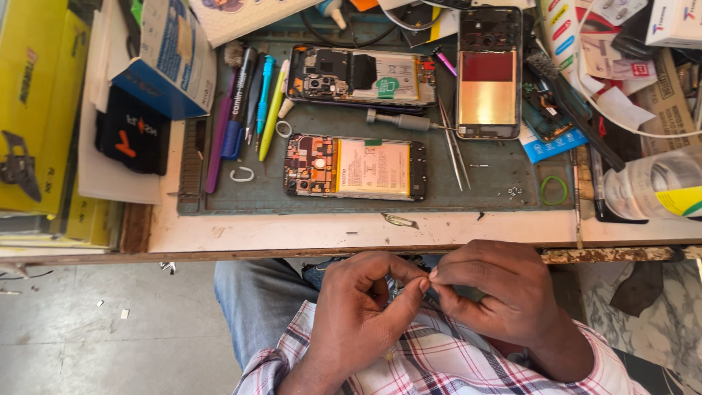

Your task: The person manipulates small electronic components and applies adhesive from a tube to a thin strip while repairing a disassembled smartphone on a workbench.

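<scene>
Both hands are meeting below the table's near edge (365,238), over the person's lap. The left hand (358,314) and right hand (504,292) are pinching fingertip to fingertip on something tiny (426,278); what it is, I cannot tell, it's too small and mostly hidden. Both are closed in that pinch, equally near it, so neither has the lead. Up on the green work mat (497,183), well apart from the hands, an opened phone (355,167) is lying with its long axis running along the near edge. Another opened phone (360,77) is sitting behind it, a third (488,73) standing crosswise toward the far right corner. Tweezers (455,146) and a screwdriver (406,121) are resting between them.
</scene>
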